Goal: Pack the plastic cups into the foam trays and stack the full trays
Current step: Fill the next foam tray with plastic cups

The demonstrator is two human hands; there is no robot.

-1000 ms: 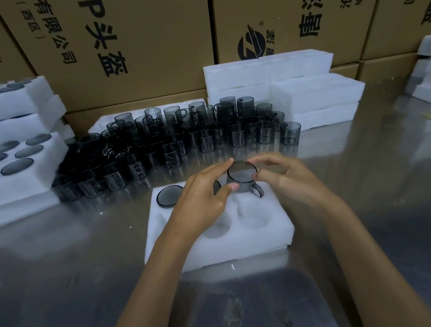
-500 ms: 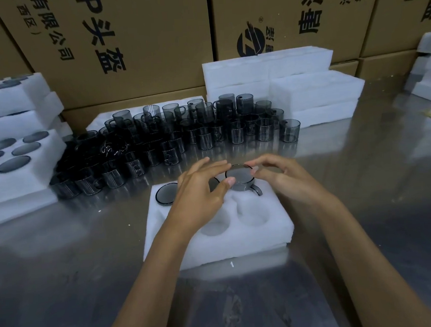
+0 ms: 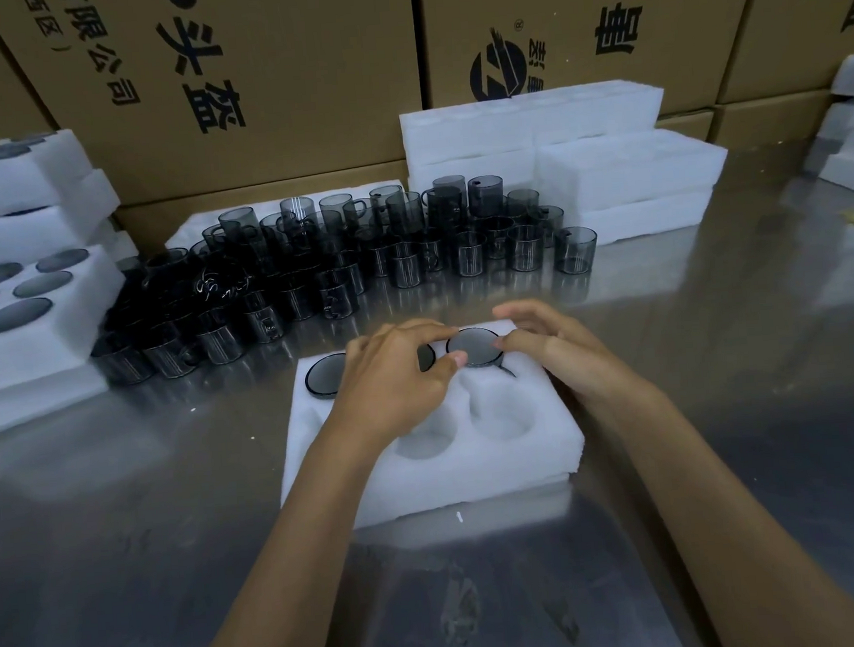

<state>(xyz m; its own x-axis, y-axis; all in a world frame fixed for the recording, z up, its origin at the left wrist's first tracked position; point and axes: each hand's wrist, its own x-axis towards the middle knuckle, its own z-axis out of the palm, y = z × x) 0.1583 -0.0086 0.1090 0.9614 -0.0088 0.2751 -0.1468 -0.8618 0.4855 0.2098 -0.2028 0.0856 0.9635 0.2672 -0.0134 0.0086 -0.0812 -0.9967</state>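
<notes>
On the far left of the steel table (image 3: 127,546): stacked full trays (image 3: 25,321), cups sunk in their pockets. Next, loose smoky cups (image 3: 339,258) crowded together. Centre: foam tray (image 3: 426,480), one seated cup (image 3: 325,375) in its rear-left pocket. Left hand (image 3: 393,376), fingers curled, thumb touching the rim of the rear-right cup (image 3: 473,346), nearly flush in its pocket. Right hand (image 3: 558,354), fingertips pinching that rim. Behind: spare foam (image 3: 626,173), cartons (image 3: 271,71).

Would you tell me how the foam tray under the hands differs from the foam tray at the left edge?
The tray under the hands lies alone on the table and has empty pockets; the left tray rests on another foam piece, and every pocket in view holds a cup. Both are white foam.
</notes>
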